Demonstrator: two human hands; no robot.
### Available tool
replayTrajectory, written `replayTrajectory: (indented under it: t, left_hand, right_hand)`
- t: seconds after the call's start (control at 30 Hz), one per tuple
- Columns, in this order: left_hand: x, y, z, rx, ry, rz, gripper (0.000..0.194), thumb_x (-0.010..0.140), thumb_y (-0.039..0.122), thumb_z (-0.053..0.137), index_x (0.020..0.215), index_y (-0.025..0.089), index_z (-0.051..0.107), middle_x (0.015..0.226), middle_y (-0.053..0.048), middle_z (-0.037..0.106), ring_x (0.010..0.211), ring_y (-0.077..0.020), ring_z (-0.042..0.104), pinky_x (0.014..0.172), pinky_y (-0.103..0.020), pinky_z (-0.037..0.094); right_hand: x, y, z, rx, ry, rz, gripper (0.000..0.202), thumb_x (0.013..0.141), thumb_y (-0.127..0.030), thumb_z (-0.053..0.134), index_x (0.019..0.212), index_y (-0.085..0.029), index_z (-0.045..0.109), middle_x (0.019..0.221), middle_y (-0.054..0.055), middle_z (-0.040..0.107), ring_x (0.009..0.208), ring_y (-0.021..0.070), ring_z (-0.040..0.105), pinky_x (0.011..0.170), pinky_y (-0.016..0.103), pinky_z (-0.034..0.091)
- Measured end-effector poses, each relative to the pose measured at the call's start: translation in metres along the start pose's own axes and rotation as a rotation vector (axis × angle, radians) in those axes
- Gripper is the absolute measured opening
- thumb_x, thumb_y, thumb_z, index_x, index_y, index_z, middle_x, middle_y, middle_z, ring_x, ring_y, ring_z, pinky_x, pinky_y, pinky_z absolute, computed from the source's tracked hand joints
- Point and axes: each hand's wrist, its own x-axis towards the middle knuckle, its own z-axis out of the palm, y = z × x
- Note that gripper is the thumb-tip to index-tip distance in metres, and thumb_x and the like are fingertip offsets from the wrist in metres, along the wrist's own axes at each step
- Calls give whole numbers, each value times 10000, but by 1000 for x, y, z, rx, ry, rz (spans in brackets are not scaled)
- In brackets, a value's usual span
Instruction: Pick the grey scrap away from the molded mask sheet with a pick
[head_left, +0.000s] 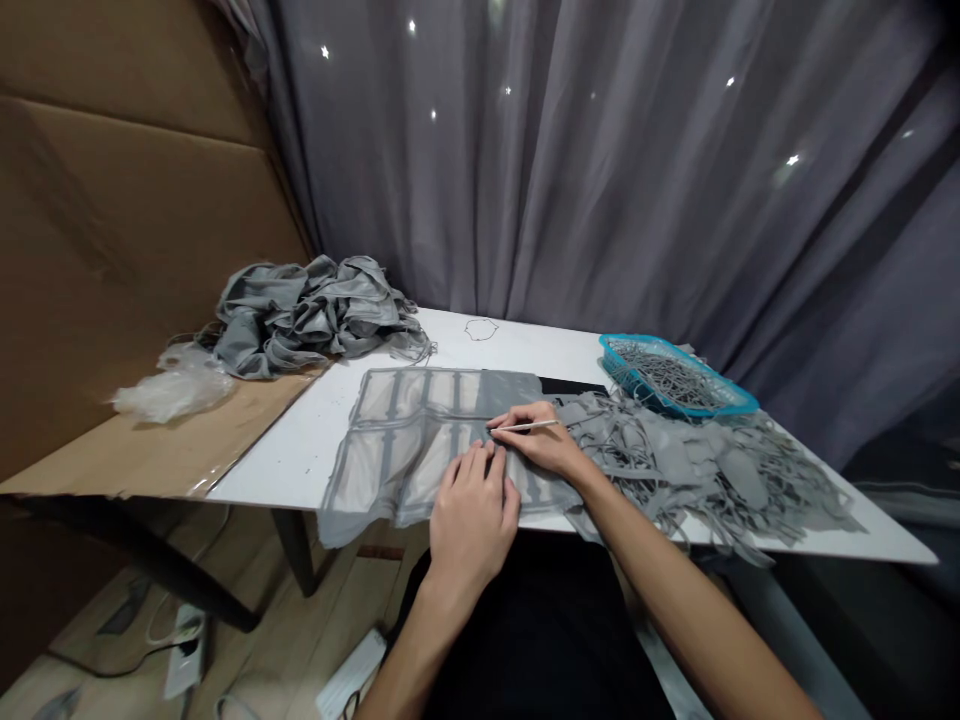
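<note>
A grey cloth organizer sheet with several see-through pockets (375, 455) lies on the white table, its near edge hanging over the front. My left hand (472, 510) rests on the sheet, fingers stretched out and pressing it down. Just beyond those fingertips, my right hand (544, 440) pinches a slim, pale pen-like tool (534, 425). The tool lies slanted, its tip end low at the sheet near a grey strip; the exact tip is hard to make out. Grey fabric scraps and strips (675, 455) are heaped beside my right hand.
A blue plastic basket (724, 408) of thin grey strips stands at the back right. A pile of grey fabric (315, 310) and a crumpled clear plastic bag (176, 385) lie at the left, near a large cardboard panel (135, 220). A loop of thread (481, 329) lies on the white table (442, 345).
</note>
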Motion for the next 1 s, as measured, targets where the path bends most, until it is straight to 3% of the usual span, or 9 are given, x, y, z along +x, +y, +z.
replayTrajectory:
  t: [0.2, 0.37, 0.57, 0.67, 1.0]
  left_hand:
    - [0, -1, 0, 16, 9, 11, 420, 1087, 215, 547, 1473, 157, 701, 1459, -161, 759, 1399, -330, 693, 1198, -517, 562]
    - [-1, -1, 1, -1, 27, 16, 413, 1085, 210, 537, 1464, 165, 695, 1452, -167, 758, 1392, -333, 693, 1183, -533, 564]
    - [-1, -1, 1, -17, 13, 11, 429, 1092, 208, 522, 1486, 146, 679, 1481, -158, 746, 1424, -335, 671, 1212, -530, 536]
    - [-1, -1, 1, -17, 23, 7, 413, 1093, 213, 527, 1466, 151, 693, 1460, -158, 753, 1412, -333, 677, 1207, -522, 541]
    - [-1, -1, 1, -6, 25, 12, 412, 1089, 213, 545, 1464, 144, 698, 1454, -158, 758, 1400, -336, 689, 1202, -518, 553]
  right_hand:
    - [-2, -5, 0, -77, 0, -67, 178, 929, -275, 793, 761, -215, 794, 1023, 109, 898, 976, 295, 868, 866, 379, 653]
    - [-4, -5, 0, -123, -5, -96, 178, 956, -308, 801, 799, -228, 823, 1041, 91, 900, 982, 298, 868, 888, 386, 653]
    - [-7, -4, 2, -437, -38, -175, 132, 1033, -265, 736, 973, -260, 854, 1080, 81, 894, 994, 277, 837, 897, 351, 609]
    - [-8, -5, 4, -507, -78, -182, 123, 1041, -282, 749, 939, -254, 812, 1034, 86, 882, 991, 267, 827, 889, 318, 593]
    - [-3, -5, 10, -316, 67, -104, 197, 1020, -201, 702, 832, -254, 688, 1017, 89, 890, 954, 287, 857, 827, 347, 619]
